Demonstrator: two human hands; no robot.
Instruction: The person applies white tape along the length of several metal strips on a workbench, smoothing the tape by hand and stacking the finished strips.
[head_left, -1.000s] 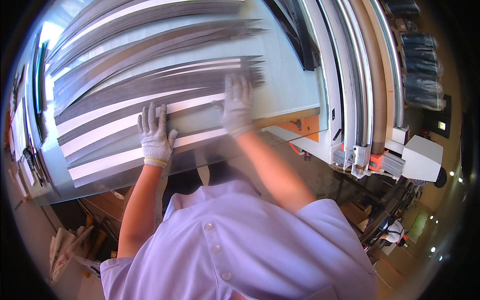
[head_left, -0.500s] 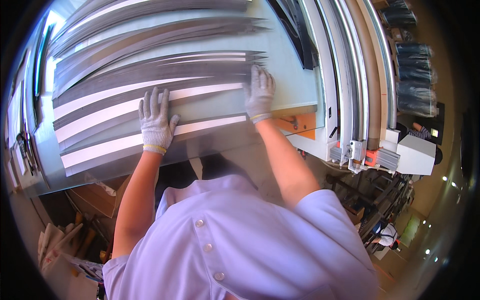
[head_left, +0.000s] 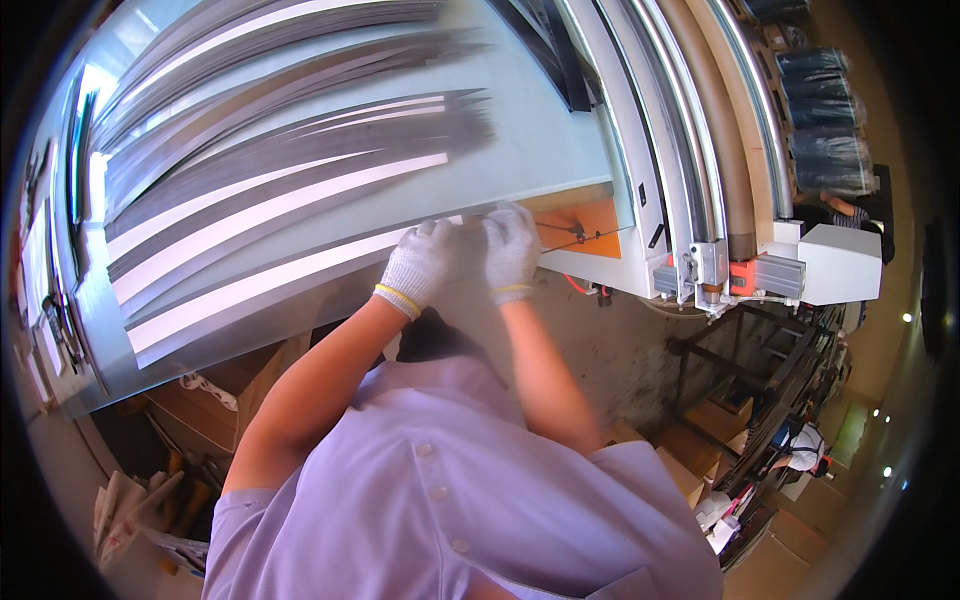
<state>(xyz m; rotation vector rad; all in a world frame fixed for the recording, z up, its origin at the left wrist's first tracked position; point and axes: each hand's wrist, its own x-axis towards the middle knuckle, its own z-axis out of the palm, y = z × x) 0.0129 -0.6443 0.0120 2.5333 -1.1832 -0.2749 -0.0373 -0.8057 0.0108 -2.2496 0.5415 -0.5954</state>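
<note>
A long grey strip with a white band [head_left: 280, 280] lies along the near edge of the glass-like tabletop [head_left: 510, 150]. My left hand [head_left: 420, 262], in a pale knitted glove with a yellow cuff line, has its fingers curled over the strip near its right end. Close beside it, my right hand [head_left: 512, 250], gloved the same way and slightly blurred, closes at the strip's tip. Farther back lies a second white-banded strip [head_left: 300, 210], then several fanned stacks of grey strips [head_left: 250, 100], their right ends smeared by motion.
An orange panel [head_left: 585, 230] sits at the table's right corner. Beyond it runs a machine rail with metal rollers [head_left: 690, 130], ending in a white housing [head_left: 842, 265]. Dark plastic-wrapped bundles [head_left: 825, 115] stand far right. Rolled sheets [head_left: 125, 505] are below left.
My left hand has slid right along the near strip and curled its fingers. My right hand has come back toward me, from the farther strips to the near strip's end.
</note>
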